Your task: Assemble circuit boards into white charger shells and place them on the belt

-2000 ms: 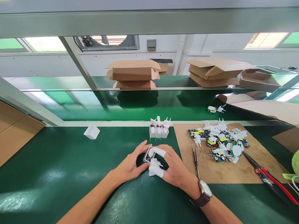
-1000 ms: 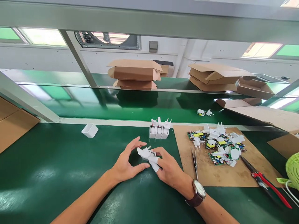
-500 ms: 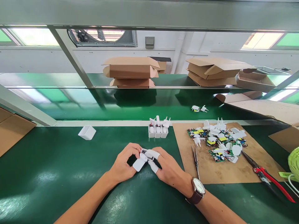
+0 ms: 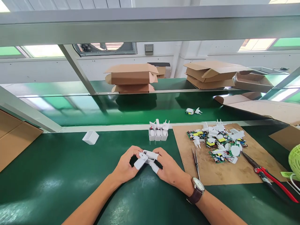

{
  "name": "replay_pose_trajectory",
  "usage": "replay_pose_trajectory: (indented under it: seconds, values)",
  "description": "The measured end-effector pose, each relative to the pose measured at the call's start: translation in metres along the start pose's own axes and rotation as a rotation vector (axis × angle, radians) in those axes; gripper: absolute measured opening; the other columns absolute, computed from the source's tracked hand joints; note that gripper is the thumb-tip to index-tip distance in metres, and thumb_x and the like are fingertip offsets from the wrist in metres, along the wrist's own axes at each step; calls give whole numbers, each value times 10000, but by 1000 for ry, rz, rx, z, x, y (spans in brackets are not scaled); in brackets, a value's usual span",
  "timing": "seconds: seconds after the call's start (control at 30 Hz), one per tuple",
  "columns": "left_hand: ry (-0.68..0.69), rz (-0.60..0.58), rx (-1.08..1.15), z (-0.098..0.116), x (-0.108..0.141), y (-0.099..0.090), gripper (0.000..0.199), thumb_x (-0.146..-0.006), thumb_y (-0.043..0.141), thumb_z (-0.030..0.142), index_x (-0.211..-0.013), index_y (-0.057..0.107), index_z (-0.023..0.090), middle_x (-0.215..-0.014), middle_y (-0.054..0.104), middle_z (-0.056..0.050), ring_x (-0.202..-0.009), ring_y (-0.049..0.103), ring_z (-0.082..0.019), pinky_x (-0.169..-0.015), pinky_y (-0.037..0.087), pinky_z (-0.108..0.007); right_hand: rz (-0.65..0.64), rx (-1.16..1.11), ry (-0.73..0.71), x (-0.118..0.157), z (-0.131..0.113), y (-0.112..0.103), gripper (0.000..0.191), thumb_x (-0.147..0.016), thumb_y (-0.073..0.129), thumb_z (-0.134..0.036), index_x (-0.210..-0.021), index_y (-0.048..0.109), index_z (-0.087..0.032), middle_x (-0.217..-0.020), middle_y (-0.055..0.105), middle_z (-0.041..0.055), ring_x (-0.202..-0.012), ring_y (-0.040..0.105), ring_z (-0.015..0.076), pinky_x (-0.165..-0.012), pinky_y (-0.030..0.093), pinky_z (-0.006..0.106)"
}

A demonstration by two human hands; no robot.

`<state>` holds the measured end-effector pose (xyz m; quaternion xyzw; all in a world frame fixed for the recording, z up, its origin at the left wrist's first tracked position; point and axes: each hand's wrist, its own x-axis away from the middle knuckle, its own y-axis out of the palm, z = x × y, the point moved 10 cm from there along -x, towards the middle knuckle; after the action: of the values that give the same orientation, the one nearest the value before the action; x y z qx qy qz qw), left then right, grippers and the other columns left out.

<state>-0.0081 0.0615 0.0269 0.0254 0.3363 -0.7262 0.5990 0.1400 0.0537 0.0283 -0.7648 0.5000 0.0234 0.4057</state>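
Note:
Near the middle of the green table, my left hand (image 4: 126, 165) pinches a white plastic part (image 4: 141, 160) with a flat, rounded end. My right hand (image 4: 168, 167), with white covers on its fingertips and a watch on the wrist, grips a white housing (image 4: 150, 156) that touches this part. Fingers hide some of both pieces. Beyond the hands stand several small white housings (image 4: 158, 134) side by side, with parts sticking out of their tops. A white empty housing (image 4: 90, 137) lies to the left.
A brown board (image 4: 187, 156) on the right carries a pile of circuit boards and white parts (image 4: 219, 140), plus tweezers (image 4: 196, 162). Red-handled pliers (image 4: 264, 175) lie across its right edge. Cardboard boxes (image 4: 131, 78) sit on the shelf behind.
The camera view has tilted slightly upward. The white part in my left hand has turned a little and lies closer along the housing. Both hands keep their hold.

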Motion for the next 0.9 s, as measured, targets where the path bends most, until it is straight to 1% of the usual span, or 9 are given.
replay_pose_trajectory:
  seconds: [0.07,0.13,0.17,0.23,0.33,0.53,0.73,0.83,0.9]
  values:
    - [-1,18,-23,1,2,1,497,-815,801,354,-1213,523,250,-1106,670,-64,-961,708,-222,-836,610,-379,59,-220,97,-2,9,-4,300,-973,557,-235,-1265,626,-249,-1131,649,90,-1004,658,209,-885,611,389]
    - [60,38,-76,9,4,4,847,-759,855,399,-1450,384,263,-1236,646,-108,-1080,690,-272,-904,604,-432,57,-533,261,-2,21,5,307,-986,567,-354,-1269,623,-250,-1101,685,78,-973,691,203,-861,626,386]
    - [108,60,-106,16,6,5,897,-783,839,378,-1507,322,266,-1282,629,-126,-1121,678,-285,-926,596,-450,28,-686,350,0,26,14,328,-985,571,-409,-1261,627,-241,-1070,704,73,-938,707,204,-844,634,392]
    - [192,114,-164,28,9,5,833,-863,760,287,-1544,280,270,-1304,621,-138,-1141,669,-284,-939,589,-462,-50,-918,489,5,29,32,376,-976,577,-491,-1223,648,-217,-1021,731,72,-893,727,213,-854,636,430]
    - [265,188,-228,41,12,4,784,-898,711,219,-1551,282,270,-1257,654,-128,-1068,687,-264,-905,600,-454,-89,-1080,579,11,26,45,442,-935,626,-557,-1188,676,-198,-1032,746,85,-937,733,241,-935,604,496]
    - [305,189,-273,49,10,3,814,-901,725,277,-1567,258,299,-1219,708,-111,-1009,681,-248,-821,615,-411,-128,-1134,595,11,21,50,484,-904,656,-580,-1179,709,-184,-1100,738,116,-1008,717,269,-973,574,521]
    - [329,165,-259,50,9,4,811,-919,699,256,-1581,233,298,-1232,708,-111,-1019,680,-243,-849,602,-412,-117,-1109,593,12,24,50,460,-897,661,-574,-1155,723,-198,-1080,744,105,-986,721,260,-959,585,510]
    - [328,163,-237,47,9,3,831,-902,717,243,-1580,238,280,-1238,697,-116,-1011,677,-239,-857,598,-406,-105,-1038,574,10,24,47,447,-923,628,-578,-1158,719,-209,-1017,749,87,-946,730,252,-937,600,507]
    - [302,177,-241,43,9,-1,840,-882,737,247,-1570,256,267,-1231,687,-117,-1012,672,-244,-878,591,-419,-46,-943,524,6,23,37,444,-942,599,-588,-1174,712,-227,-1045,748,82,-949,731,251,-935,607,504]
